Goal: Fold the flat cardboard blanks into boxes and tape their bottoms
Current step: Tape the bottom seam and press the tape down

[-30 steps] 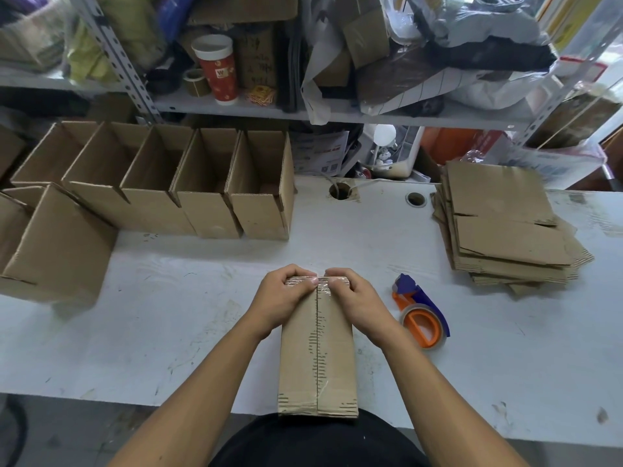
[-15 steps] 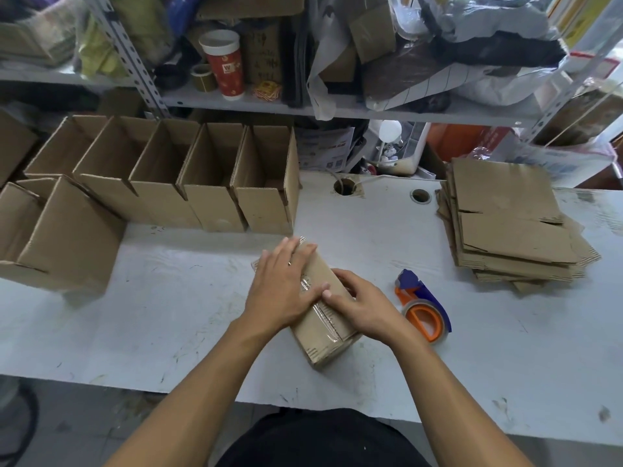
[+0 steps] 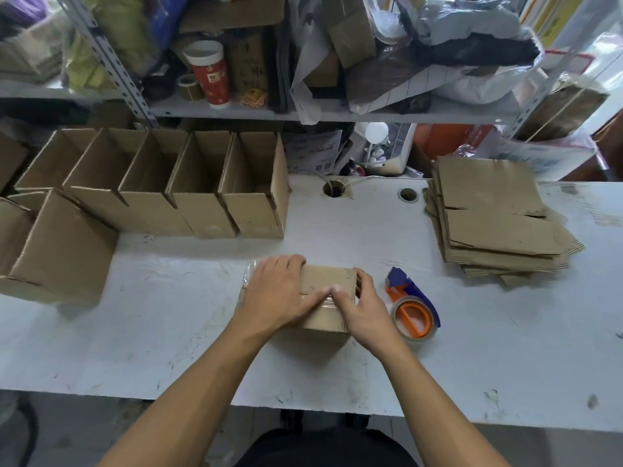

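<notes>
Near the middle of the white worktable (image 3: 168, 332) lies a small cardboard box (image 3: 328, 281), its taped bottom turned up, with clear tape glinting across the seam. The left hand (image 3: 279, 294) lies flat on the box's 9 o'clock half, fingers straight and close together, the thumb pressing along the tape. The right hand (image 3: 357, 305) grips the 3 o'clock end, fingers curled over that edge, thumb tip meeting the left thumb on the seam.

Just beside the right hand, at 3 o'clock from the box, a tape dispenser (image 3: 413, 306) with an orange core and blue handle rests on the table. At 2 o'clock, well apart, sits a stack of flat cardboard blanks (image 3: 495, 217). From 10 to 11 o'clock a row of finished open boxes (image 3: 168, 183) stands side by side, with one more open box (image 3: 60, 251) at 9 o'clock
</notes>
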